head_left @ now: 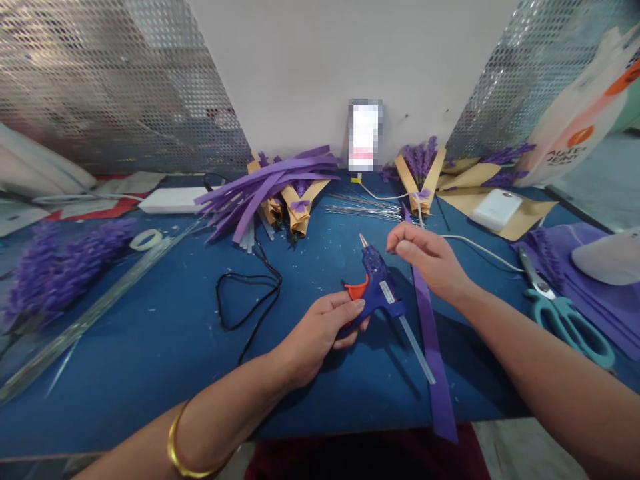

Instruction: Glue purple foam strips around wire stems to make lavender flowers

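My left hand (334, 321) is wrapped round the handle of a blue hot glue gun (376, 275) with an orange trigger. Its metal nozzle points away from me, and a clear glue stick (417, 350) juts from the back. Just right of the nozzle, my right hand (426, 259) is closed, thumb against curled fingers; whatever it may pinch is too small or hidden to tell. Under that hand runs a long purple strip (436, 360), its near end hanging over the table edge. Beyond the hands lies a bundle of thin metal wires (367, 208).
Purple strips (265, 187) lie heaped beside paper-wrapped lavender bunches (299, 203). A phone (365, 137) leans on the white board. At right are teal-handled scissors (567, 320), purple sheets (590, 267) and a white box-shaped device (497, 209). A black cord (250, 275) loops at left, near artificial lavender (75, 267).
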